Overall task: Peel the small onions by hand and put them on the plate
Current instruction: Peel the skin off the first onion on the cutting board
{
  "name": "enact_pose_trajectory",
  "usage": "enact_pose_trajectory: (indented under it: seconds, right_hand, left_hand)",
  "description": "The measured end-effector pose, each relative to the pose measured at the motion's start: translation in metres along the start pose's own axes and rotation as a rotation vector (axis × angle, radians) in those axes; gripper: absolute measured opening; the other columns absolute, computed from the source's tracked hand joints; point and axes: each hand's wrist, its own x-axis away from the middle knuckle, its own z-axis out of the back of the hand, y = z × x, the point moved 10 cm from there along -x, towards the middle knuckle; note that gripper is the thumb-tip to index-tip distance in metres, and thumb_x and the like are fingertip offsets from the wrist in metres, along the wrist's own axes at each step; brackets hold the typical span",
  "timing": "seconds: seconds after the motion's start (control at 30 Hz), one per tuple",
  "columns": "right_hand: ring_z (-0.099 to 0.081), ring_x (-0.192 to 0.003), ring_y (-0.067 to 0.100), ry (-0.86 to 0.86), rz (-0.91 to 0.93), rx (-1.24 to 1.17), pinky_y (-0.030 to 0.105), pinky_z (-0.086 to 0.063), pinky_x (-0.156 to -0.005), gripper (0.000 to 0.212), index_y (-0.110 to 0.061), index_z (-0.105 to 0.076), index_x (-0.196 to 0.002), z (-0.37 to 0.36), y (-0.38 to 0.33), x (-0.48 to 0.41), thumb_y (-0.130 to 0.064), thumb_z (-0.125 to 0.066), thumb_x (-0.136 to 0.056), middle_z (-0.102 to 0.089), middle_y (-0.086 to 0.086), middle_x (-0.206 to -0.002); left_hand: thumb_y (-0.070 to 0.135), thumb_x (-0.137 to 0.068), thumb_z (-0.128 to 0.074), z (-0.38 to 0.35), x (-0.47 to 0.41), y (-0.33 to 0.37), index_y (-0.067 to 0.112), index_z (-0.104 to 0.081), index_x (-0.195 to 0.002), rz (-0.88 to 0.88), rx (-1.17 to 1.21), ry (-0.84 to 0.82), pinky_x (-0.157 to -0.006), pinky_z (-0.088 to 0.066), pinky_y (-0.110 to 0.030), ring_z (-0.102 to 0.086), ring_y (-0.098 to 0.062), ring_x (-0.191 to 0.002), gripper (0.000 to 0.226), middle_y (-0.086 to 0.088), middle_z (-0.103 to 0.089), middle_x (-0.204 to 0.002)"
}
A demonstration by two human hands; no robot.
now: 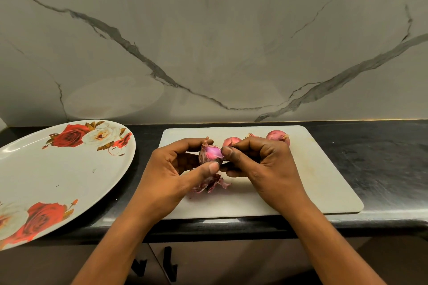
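Above the white cutting board (pixel 324 180) my left hand (pixel 171 176) grips a small purple onion (pixel 209 154), partly bare and shiny, with dry skin still on its left side. My right hand (pixel 261 164) pinches the onion's right side with thumb and fingertips. Loose purple skins (pixel 210 186) lie on the board under my hands. Behind my right hand, unpeeled small onions sit at the board's far edge: one (pixel 231 141) mostly hidden and one (pixel 279 136) at the right. The white plate (pixel 46 176) with red rose prints lies to the left, with no onions on it.
The board and plate rest on a black counter (pixel 382 157) against a grey-veined marble wall (pixel 208 41). The plate's near side overhangs the counter's front edge. Cabinet doors with black handles (pixel 168 264) are below.
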Motion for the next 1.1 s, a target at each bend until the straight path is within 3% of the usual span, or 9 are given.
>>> enact_pose_trajectory:
  seconds: [0.2,0.43,0.53,0.6,0.7,0.83,1.1]
  right_hand:
    - [-0.081,-0.085,0.026,-0.003,-0.029,-0.071,0.035,-0.067,-0.072,0.017,-0.014,-0.081,-0.100,0.000,0.004,-0.001,-0.024,-0.072,-0.088,-0.081,0.009,-0.092]
    - [-0.081,-0.081,0.023,0.045,-0.068,-0.026,0.038,-0.067,-0.074,0.014,-0.005,-0.078,-0.105,0.007,0.010,-0.001,-0.015,-0.070,-0.098,-0.080,0.009,-0.088]
    - [-0.081,-0.079,0.021,0.052,-0.072,0.036,0.041,-0.067,-0.075,0.008,-0.007,-0.080,-0.100,0.008,0.011,0.000,-0.012,-0.074,-0.097,-0.081,0.006,-0.085]
    - [-0.080,-0.080,0.016,0.040,-0.038,0.137,0.038,-0.067,-0.076,0.007,-0.012,-0.083,-0.098,0.006,0.009,0.000,-0.010,-0.080,-0.092,-0.081,-0.001,-0.085]
    - [-0.079,-0.093,0.008,0.052,-0.010,0.204,0.034,-0.065,-0.086,0.024,-0.016,-0.082,-0.109,0.007,0.008,0.001,-0.008,-0.084,-0.087,-0.082,-0.008,-0.099]
    - [-0.075,-0.103,0.001,-0.032,0.033,0.201,0.026,-0.063,-0.090,0.038,-0.020,-0.077,-0.126,-0.004,-0.003,0.002,-0.024,-0.084,-0.089,-0.079,-0.010,-0.115]
    - [-0.075,-0.099,0.002,-0.085,0.168,0.297,0.018,-0.061,-0.082,0.036,-0.026,-0.077,-0.123,-0.013,-0.019,0.006,-0.016,-0.084,-0.089,-0.079,-0.015,-0.107]
  left_hand:
    - [0.013,-0.085,-0.077,0.003,-0.002,-0.006,0.015,-0.070,-0.130,0.032,0.111,0.001,-0.092,-0.063,-0.035,-0.077,-0.021,-0.109,0.046,-0.001,-0.080,-0.117]
    - [0.009,-0.087,-0.072,0.004,-0.004,-0.008,0.014,-0.071,-0.127,0.023,0.186,0.001,-0.093,-0.059,-0.025,-0.074,-0.018,-0.114,0.041,-0.002,-0.079,-0.118]
    - [0.011,-0.086,-0.071,0.008,-0.005,-0.009,0.013,-0.069,-0.130,0.022,0.219,0.016,-0.100,-0.057,-0.027,-0.073,-0.020,-0.118,0.044,-0.004,-0.078,-0.121]
    - [0.012,-0.088,-0.069,0.007,-0.006,-0.009,0.013,-0.068,-0.133,0.020,0.218,0.002,-0.105,-0.055,-0.029,-0.071,-0.021,-0.120,0.045,-0.004,-0.077,-0.124]
    - [0.009,-0.092,-0.067,0.003,-0.007,-0.010,0.014,-0.063,-0.140,0.027,0.210,-0.034,-0.108,-0.053,-0.031,-0.070,-0.023,-0.123,0.048,-0.005,-0.074,-0.130]
    - [0.004,-0.097,-0.062,-0.007,-0.006,-0.004,0.019,-0.062,-0.142,0.009,0.161,-0.118,-0.103,-0.055,-0.028,-0.069,-0.023,-0.125,0.048,-0.003,-0.068,-0.138]
    - [0.018,-0.088,-0.071,-0.007,-0.001,0.003,0.019,-0.066,-0.134,-0.016,0.109,-0.085,-0.092,-0.060,-0.024,-0.073,-0.012,-0.116,0.046,0.011,-0.075,-0.127]
